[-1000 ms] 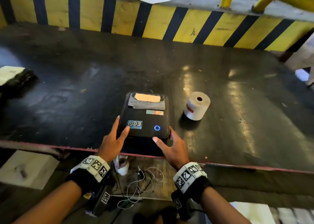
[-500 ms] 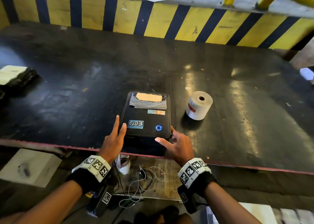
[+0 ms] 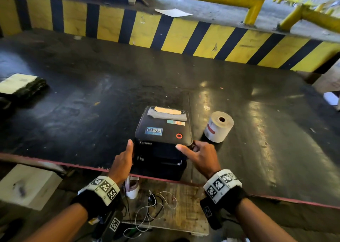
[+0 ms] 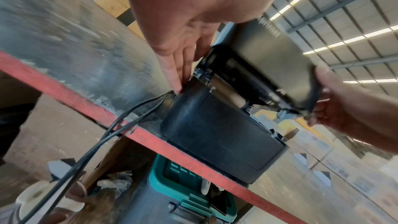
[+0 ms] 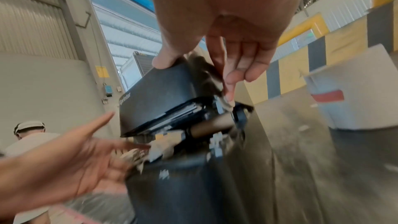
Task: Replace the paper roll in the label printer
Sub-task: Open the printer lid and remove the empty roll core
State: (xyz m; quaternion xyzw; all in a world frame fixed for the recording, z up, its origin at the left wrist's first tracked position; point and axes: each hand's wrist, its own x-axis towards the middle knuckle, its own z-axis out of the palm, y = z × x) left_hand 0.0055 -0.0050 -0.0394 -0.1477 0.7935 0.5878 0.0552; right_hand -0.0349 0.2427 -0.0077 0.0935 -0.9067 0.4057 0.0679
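Note:
A black label printer [image 3: 160, 161] sits at the table's front edge, its lid [image 3: 163, 129] tilted partly up. My right hand [image 3: 189, 148] grips the lid's front right corner, thumb on top and fingers underneath, as the right wrist view shows at the lid [image 5: 159, 94]. My left hand [image 3: 128, 149] lies with straight fingers [image 4: 178, 67] against the printer's left side. Under the raised lid a bare brown core [image 4: 228, 94] shows. A full white paper roll [image 3: 219, 127] with a red strip stands on end just right of the printer.
A black wrapped packet [image 3: 20, 87] lies at the far left of the dark table [image 3: 257, 131]. A yellow-and-black barrier [image 3: 165, 34] runs along the back. Below the red table edge [image 3: 55, 163] hang cables [image 3: 152, 210]; a teal bin [image 4: 172, 185] stands underneath.
The lid has lifted from flat to partly raised. My left hand slid off the lid top to the printer's side. The indicator light turned from blue to red.

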